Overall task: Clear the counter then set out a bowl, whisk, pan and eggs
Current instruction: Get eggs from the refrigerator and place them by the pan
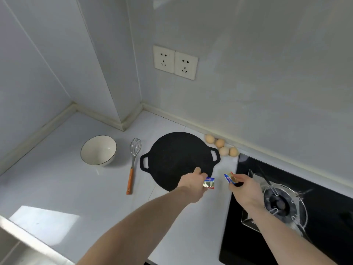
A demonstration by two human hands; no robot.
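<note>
Pan (pixel 177 159): flat on the table (pixel 57 184), between whisk (pixel 133 159) and eggs (pixel 221 147); bowl (pixel 98 150) leftmost, all within my reach.
Left hand (pixel 193 185): pinching a small packet (pixel 209 183) at the pan's near edge.
Right hand (pixel 246 190): pinching another packet (pixel 230 177) beside the stove (pixel 315 197); probably leftovers I'm clearing.

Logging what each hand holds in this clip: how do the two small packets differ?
The left hand holds its packet low beside the pan, showing mostly gold foil under a blue top. The right hand pinches its packet slightly higher, nearer the stove, tilted, showing more blue and white. Both are small sachets with blue and red print.
</note>
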